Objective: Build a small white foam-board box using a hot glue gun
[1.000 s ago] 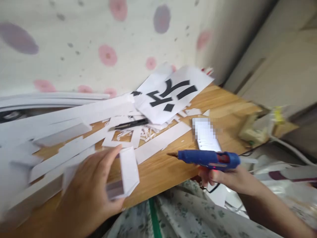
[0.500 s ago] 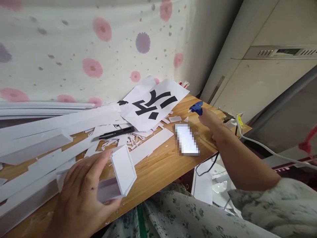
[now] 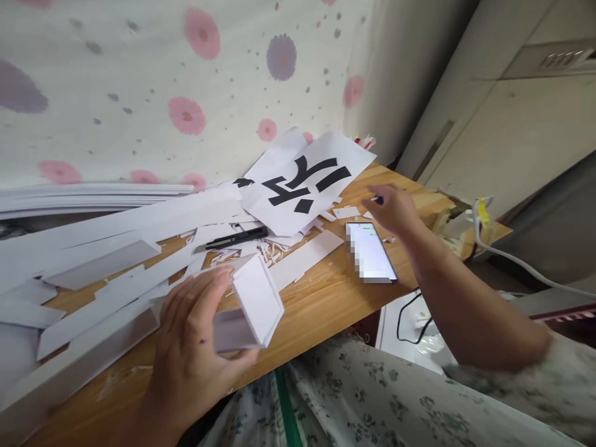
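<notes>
In my left hand [image 3: 200, 347], fingers and thumb grip a folded white board piece [image 3: 258, 301] with an angled end panel, tilted above the table's front edge. Farther right, my right hand [image 3: 393, 208] is closed around a blue glue gun [image 3: 380, 200]; only a small blue part and a pale tip show, the rest is hidden by the fingers. Just below that hand lies a phone [image 3: 372, 251], its screen lit and partly blurred out. Behind the board piece a black utility knife [image 3: 237, 238] rests on white scraps.
White strips and channel pieces [image 3: 107, 335] cover the table's left side. Paper sheets with black characters [image 3: 307, 180] lie at the back, before a flowered curtain [image 3: 233, 81]. A white cable [image 3: 512, 264] hangs at right, beside a plug area at the wooden table's [image 3: 321, 310] corner.
The view has shifted, so most things sit farther right. My right hand has turned and come nearer the phone, now covering most of the glue gun. My left hand still holds the board piece.
</notes>
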A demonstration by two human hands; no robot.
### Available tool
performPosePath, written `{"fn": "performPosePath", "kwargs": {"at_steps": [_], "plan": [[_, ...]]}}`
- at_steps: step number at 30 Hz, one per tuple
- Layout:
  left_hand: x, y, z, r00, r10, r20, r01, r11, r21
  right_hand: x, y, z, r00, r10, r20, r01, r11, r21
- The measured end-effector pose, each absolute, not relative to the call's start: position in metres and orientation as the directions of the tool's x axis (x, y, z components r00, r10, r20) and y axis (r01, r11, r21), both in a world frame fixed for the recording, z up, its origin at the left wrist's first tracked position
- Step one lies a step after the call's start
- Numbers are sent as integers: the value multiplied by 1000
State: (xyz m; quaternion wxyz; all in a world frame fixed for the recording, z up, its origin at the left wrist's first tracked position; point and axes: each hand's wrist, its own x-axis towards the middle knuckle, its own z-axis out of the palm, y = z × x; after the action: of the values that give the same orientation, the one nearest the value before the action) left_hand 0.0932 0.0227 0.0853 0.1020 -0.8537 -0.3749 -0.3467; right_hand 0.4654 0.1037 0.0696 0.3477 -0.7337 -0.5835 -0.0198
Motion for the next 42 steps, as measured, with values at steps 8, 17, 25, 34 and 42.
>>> {"fn": "performPosePath", "kwargs": {"at_steps": [8, 17, 25, 34, 42], "plan": [[95, 26, 84, 499, 561, 661, 726, -687, 35, 310, 24, 43, -200, 950, 241, 127, 269, -955], [92, 26, 71, 582, 544, 604, 728, -680, -88, 270, 29, 45, -138, 982, 130, 171, 153, -973], [92, 30, 64, 672, 469, 573, 656, -737, -165, 269, 29, 34, -118, 991, 58, 201, 81, -976], [97, 32, 59, 672, 473, 570, 655, -739, -158, 275, 31, 33, -117, 993, 30, 189, 52, -981], [91, 40, 64, 688, 461, 560, 648, -738, -189, 269, 29, 23, -182, 983, -36, 171, -4, -985]]}}
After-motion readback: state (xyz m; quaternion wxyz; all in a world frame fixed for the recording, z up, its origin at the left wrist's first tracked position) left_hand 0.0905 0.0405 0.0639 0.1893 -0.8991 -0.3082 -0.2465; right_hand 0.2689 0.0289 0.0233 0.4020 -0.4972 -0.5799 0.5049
